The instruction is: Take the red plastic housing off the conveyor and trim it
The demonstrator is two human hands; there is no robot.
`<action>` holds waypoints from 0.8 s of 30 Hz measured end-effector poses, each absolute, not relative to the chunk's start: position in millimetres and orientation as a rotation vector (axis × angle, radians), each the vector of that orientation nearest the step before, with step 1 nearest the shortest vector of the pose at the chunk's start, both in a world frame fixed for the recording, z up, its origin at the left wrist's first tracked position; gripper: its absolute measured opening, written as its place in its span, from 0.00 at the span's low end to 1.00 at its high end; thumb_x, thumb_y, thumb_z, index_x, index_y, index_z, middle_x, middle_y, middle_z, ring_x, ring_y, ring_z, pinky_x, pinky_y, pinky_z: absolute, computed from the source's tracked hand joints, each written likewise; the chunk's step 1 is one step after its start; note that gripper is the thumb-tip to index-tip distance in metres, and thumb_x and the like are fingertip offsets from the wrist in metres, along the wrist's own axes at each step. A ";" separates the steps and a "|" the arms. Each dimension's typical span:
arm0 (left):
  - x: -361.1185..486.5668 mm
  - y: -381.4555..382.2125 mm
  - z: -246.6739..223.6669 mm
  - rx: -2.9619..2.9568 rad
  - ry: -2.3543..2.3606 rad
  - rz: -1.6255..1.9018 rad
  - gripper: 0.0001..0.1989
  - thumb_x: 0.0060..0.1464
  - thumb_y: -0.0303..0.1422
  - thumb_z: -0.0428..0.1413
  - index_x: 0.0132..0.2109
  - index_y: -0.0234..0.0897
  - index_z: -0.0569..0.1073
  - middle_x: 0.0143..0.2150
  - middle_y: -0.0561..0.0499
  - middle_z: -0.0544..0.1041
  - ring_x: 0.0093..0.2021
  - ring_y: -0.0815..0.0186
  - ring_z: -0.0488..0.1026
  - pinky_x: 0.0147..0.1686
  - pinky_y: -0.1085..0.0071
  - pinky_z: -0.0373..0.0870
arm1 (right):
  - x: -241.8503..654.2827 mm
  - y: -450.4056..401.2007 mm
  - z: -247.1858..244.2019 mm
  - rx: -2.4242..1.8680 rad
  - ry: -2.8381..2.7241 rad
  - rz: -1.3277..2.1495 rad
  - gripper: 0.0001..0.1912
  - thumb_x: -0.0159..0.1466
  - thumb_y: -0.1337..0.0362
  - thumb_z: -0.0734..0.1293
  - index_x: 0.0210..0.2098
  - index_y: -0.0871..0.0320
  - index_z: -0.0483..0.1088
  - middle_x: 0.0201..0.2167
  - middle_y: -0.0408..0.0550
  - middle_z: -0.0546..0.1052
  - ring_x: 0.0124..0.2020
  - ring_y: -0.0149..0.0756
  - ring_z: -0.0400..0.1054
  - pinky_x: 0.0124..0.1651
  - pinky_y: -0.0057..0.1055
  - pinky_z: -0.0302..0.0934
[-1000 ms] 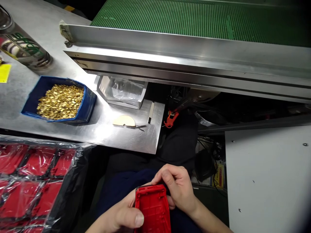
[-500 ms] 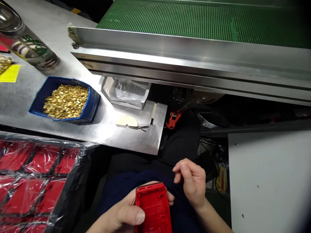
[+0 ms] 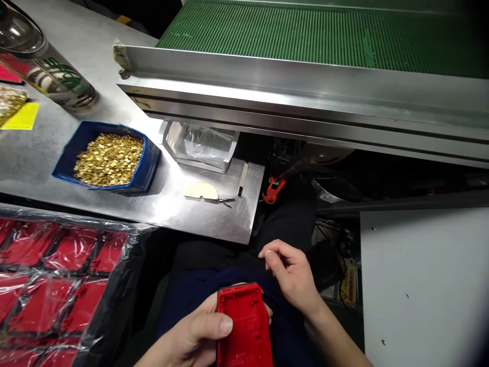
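Note:
A red plastic housing with a dark rim lies in my left hand, its hollow side facing up. The left thumb presses on the near-left edge, and the fingertips show at the right side. To the right of the housing, my right hand hovers over my lap, not touching it. Its fingers are curled, with thumb and index finger close together. Whether anything small sits between those fingertips cannot be made out.
A blue bin of small brass parts, a clear-grey tray, a cream half-round tool and a bottle stand on the metal table. Plastic-covered red parts fill a box at left. A green conveyor runs behind.
My right hand has moved a little up and left, closer over the lap, and its fingers have turned leftward. The view has shifted slightly; my left hand still holds the housing.

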State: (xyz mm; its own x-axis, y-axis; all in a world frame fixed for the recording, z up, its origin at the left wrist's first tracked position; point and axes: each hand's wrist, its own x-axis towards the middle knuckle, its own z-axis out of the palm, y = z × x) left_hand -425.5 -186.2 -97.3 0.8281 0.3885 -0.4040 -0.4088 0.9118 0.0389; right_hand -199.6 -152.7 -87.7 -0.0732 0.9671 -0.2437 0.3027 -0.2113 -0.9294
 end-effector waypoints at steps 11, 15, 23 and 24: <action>-428.2 -189.1 -100.0 -0.094 0.375 0.462 0.34 0.47 0.35 0.70 0.61 0.30 0.75 0.59 0.32 0.79 0.58 0.49 0.77 0.57 0.58 0.73 | -200.3 -146.6 -95.7 -1.465 -1.444 1.390 0.18 0.76 0.57 0.61 0.36 0.56 0.78 0.21 0.39 0.76 0.21 0.28 0.71 0.28 0.24 0.64; -431.2 -191.6 -103.8 -0.087 0.392 0.475 0.33 0.50 0.35 0.69 0.62 0.31 0.74 0.60 0.31 0.78 0.60 0.45 0.76 0.59 0.53 0.71 | -198.3 -106.6 -123.5 -1.727 -1.820 0.973 0.14 0.76 0.59 0.60 0.40 0.56 0.75 0.26 0.39 0.75 0.27 0.28 0.70 0.32 0.25 0.64; -433.7 -197.6 -101.2 -0.037 0.469 0.503 0.38 0.53 0.43 0.68 0.67 0.33 0.69 0.64 0.30 0.74 0.65 0.42 0.72 0.65 0.47 0.64 | -255.4 -24.5 -157.6 -1.700 -2.263 0.710 0.12 0.67 0.63 0.71 0.50 0.56 0.73 0.52 0.56 0.74 0.55 0.49 0.65 0.58 0.45 0.62; -433.8 -198.4 -100.5 -0.020 0.477 0.511 0.41 0.51 0.45 0.69 0.67 0.33 0.69 0.65 0.30 0.74 0.65 0.41 0.71 0.65 0.48 0.64 | -260.1 -24.4 -160.3 -1.708 -2.283 0.706 0.11 0.67 0.66 0.70 0.49 0.57 0.73 0.52 0.57 0.74 0.56 0.50 0.65 0.59 0.46 0.61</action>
State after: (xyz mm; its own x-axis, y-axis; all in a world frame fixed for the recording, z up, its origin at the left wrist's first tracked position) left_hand -433.8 -198.4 -100.5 0.7657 0.4657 -0.4437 -0.4748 0.8746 0.0987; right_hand -260.1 -24.4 -160.3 -0.3101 0.9433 -0.1186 0.8458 0.2167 -0.4876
